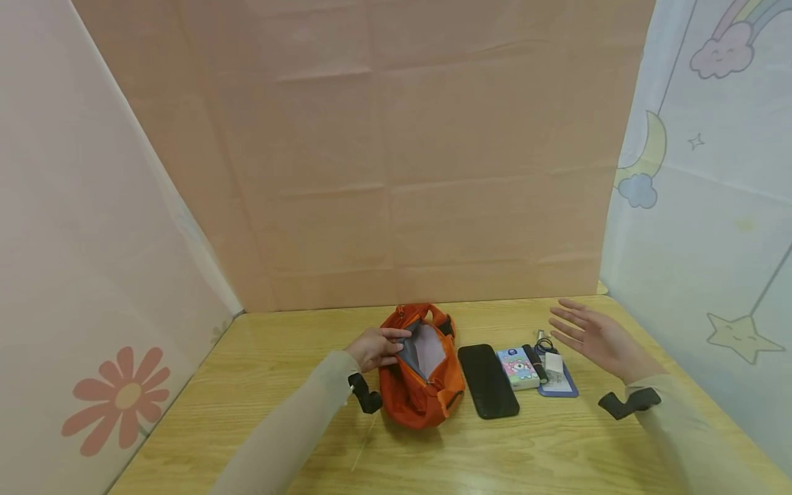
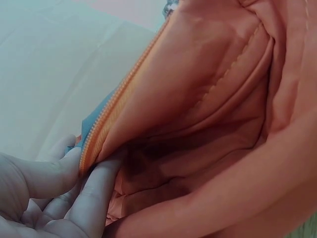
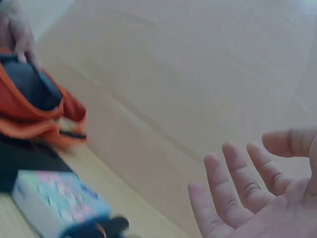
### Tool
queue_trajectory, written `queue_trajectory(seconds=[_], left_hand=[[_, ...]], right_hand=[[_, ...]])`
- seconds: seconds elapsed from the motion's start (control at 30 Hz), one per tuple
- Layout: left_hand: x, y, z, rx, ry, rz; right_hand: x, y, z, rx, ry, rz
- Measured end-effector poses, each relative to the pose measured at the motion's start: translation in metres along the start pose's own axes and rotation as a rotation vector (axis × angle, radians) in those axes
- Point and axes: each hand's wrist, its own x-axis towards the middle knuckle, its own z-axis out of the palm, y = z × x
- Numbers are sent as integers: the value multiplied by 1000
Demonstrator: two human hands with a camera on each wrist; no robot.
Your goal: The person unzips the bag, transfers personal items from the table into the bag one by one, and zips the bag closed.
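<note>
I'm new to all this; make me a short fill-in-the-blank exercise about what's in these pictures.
1. The left hand has its grip on the edge of the orange bag, whose zipper is ____ (open or closed).
2. The right hand is raised and holds ____.
3. The phone is coloured ____.
4. The phone lies between the bag and the small patterned ____.

Missing words: open; nothing; black; box.
</note>
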Motion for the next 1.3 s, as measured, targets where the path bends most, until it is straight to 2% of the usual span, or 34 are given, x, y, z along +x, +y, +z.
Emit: queue_trajectory(seconds=[0.13, 0.23, 0.3, 0.37, 0.43, 0.6, 0.7, 0.83, 1.03, 1.17, 1.3], left_hand=[[0, 0, 0, 3, 6, 1], [0, 0, 0, 1, 6, 0], [-1, 0, 0, -6, 3, -3], [-1, 1, 0, -8, -1, -1], [-1, 1, 1, -10, -1, 0], [-1, 2, 2, -9, 3, 0], [-2, 2, 1, -5, -2, 2], [-3, 2, 0, 0, -5, 5], [-4, 1, -3, 15, 1, 14], [-4, 2, -2, 10, 0, 9], [-4, 3, 0, 17, -11, 13]], right_hand=[[-12, 2, -17, -206, 225, 68], [-17, 8, -29, -368, 373, 192], [-19, 14, -34, -451, 420, 280], [-21, 18, -38, -514, 431, 346], [-22, 22, -39, -544, 416, 371], [-24, 27, -40, -573, 349, 348], [-23, 32, -40, -640, 326, 340], [-19, 38, -40, -766, 340, 349], [-16, 41, -35, -951, 399, 409], [-16, 40, -33, -989, 428, 435], [-18, 39, -31, -1003, 423, 430]])
